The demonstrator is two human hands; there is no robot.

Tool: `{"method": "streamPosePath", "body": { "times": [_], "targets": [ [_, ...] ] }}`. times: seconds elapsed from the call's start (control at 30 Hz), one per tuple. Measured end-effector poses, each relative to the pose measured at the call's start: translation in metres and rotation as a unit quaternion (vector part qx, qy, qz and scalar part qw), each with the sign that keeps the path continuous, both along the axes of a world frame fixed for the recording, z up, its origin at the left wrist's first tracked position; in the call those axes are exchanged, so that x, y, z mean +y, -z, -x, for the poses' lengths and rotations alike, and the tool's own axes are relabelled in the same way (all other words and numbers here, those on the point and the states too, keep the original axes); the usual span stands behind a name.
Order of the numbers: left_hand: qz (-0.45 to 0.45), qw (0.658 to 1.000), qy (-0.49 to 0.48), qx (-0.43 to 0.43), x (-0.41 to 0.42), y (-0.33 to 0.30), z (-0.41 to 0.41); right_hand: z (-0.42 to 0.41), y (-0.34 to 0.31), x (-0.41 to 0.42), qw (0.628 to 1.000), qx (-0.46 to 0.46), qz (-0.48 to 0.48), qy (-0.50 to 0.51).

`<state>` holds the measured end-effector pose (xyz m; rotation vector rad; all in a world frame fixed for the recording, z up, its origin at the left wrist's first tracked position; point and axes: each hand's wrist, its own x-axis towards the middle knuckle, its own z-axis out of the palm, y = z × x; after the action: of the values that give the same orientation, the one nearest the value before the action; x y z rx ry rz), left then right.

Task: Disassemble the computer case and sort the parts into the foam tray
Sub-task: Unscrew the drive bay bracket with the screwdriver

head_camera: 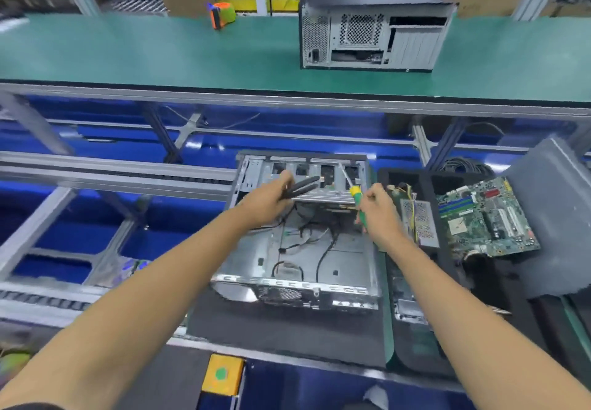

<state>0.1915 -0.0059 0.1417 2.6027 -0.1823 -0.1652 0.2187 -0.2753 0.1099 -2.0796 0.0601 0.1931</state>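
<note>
- Head view, left first: left hand [270, 196] grips one pair of black pliers [300, 187], long axis running right and far over the open case [297, 249].
- Right hand [379, 214] clamps one screwdriver [353, 190]; tip points far-left at the case's far wall.
- Foam tray [479, 284], right, holds one motherboard [486, 217].
- One closed case [374, 25] stands far.

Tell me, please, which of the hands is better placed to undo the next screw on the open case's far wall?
Probably the right hand: it grips the screwdriver, whose tip already points at the far wall of the open case. The left hand holds two black strips, so it isn't free.
</note>
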Motion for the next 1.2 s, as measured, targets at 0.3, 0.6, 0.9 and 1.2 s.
{"method": "streamPosePath", "body": {
  "times": [0.3,0.6,0.9,1.2],
  "targets": [
    [0.106,0.98,-0.167,0.035,0.124,0.051,0.122,0.09,0.029,0.124,0.993,-0.018,0.105,-0.056],
    [0.013,0.992,-0.109,0.055,0.184,0.129,0.239,0.109,0.051,0.16,0.965,-0.067,0.224,-0.117],
    [-0.159,0.969,0.073,0.173,0.203,0.188,0.323,0.106,0.062,0.16,0.961,-0.073,0.245,-0.11],
    [-0.258,0.918,0.113,0.279,0.185,0.203,0.328,0.109,0.059,0.16,0.963,-0.064,0.24,-0.101]
  ]
}}
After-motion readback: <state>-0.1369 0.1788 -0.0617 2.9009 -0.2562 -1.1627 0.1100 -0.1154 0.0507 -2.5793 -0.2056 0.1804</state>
